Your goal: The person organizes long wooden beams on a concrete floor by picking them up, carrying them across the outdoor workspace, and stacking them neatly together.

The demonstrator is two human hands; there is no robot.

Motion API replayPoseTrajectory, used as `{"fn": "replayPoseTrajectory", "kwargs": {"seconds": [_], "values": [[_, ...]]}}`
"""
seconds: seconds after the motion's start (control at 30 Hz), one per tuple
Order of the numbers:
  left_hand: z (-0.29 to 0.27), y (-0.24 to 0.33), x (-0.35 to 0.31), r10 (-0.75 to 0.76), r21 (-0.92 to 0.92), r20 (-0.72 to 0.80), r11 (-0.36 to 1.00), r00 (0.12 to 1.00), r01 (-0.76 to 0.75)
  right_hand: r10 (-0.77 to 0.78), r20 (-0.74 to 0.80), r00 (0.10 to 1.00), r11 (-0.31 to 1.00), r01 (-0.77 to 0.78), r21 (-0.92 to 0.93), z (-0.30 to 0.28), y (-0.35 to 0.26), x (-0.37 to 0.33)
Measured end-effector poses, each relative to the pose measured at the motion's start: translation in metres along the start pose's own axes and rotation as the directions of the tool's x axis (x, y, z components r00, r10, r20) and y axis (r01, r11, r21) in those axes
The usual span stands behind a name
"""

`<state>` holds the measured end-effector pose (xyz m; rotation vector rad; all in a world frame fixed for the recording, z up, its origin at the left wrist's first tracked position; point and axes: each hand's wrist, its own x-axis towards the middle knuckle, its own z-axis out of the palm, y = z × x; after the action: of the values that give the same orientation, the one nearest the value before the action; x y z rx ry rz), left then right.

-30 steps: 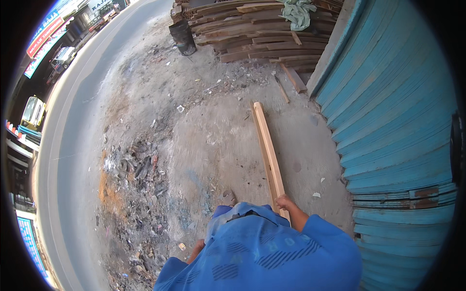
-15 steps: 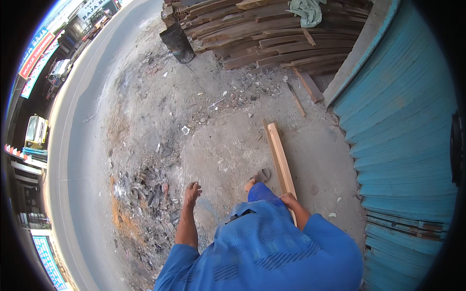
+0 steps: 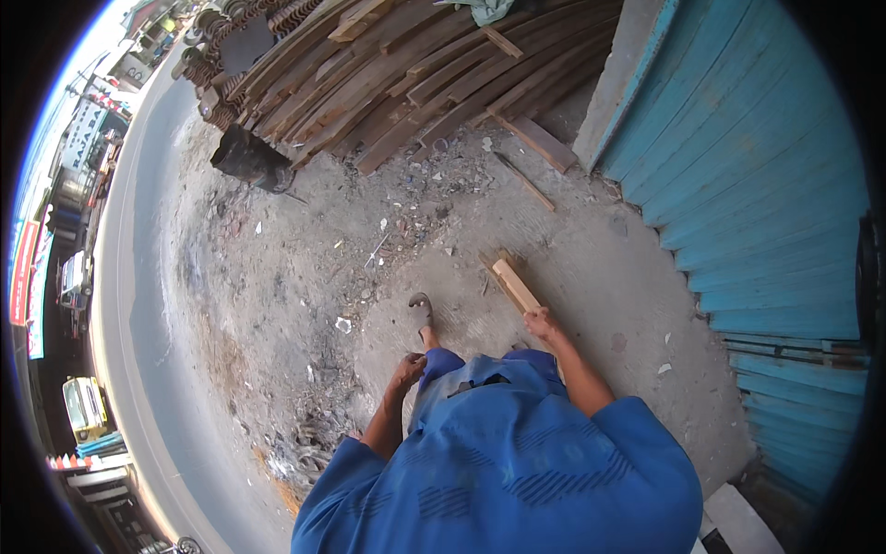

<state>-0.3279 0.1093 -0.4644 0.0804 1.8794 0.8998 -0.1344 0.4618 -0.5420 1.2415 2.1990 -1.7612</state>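
Note:
A light-coloured wooden beam [image 3: 517, 284] slants along my right side, its far end pointing ahead over the ground. My right hand [image 3: 542, 323] is closed round it, and the beam's rear part is hidden behind my arm and body. Along the beam's left edge shows a darker strip of wood; whether it is a separate piece I cannot tell. My left hand [image 3: 407, 370] hangs beside my left thigh with its fingers curled and nothing visible in them. One foot in a grey sandal [image 3: 421, 305] is stretched forward on the ground.
Ahead lies a large pile of timber [image 3: 397, 83], with stacked roof tiles [image 3: 221, 88] and a dark metal drum [image 3: 249, 162] at its left. A thin stick [image 3: 524, 181] lies before the pile. Blue plank wall [image 3: 748, 185] stands right; a road [image 3: 138, 305] runs left.
My right hand and the beam have moved forward with the arm reaching out. The left hand has swung in toward my thigh, its fingers now curled. One foot has stepped ahead; the view has turned.

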Motion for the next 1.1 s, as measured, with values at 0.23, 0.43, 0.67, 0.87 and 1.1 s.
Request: {"fn": "replayPoseTrajectory", "kwargs": {"seconds": [0.23,0.43,0.67,0.87,1.1], "values": [[-0.1,0.071,0.198,0.253,0.264,0.229,0.913,0.94,-0.31,0.346,-0.196,0.918,0.927,-0.367,-0.084,0.069,-0.047,-0.026],[-0.134,0.185,0.291,0.367,0.55,0.59,0.47,0.719,-0.691,0.562,-0.324,0.761,0.802,-0.597,-0.011,0.169,-0.08,-0.055],[-0.181,0.25,0.337,0.156,0.72,0.543,0.419,0.825,-0.553,0.506,-0.285,0.814,0.861,-0.456,0.224,0.242,-0.132,-0.038],[-0.164,0.222,0.378,0.002,0.734,0.573,0.444,0.819,-0.515,0.532,-0.401,0.746,0.833,-0.376,0.405,0.269,-0.15,-0.011],[-0.049,0.188,0.418,0.075,0.626,0.767,0.136,0.638,-0.768,0.589,-0.609,0.531,0.799,-0.27,0.537,0.323,-0.136,-0.014]]}}
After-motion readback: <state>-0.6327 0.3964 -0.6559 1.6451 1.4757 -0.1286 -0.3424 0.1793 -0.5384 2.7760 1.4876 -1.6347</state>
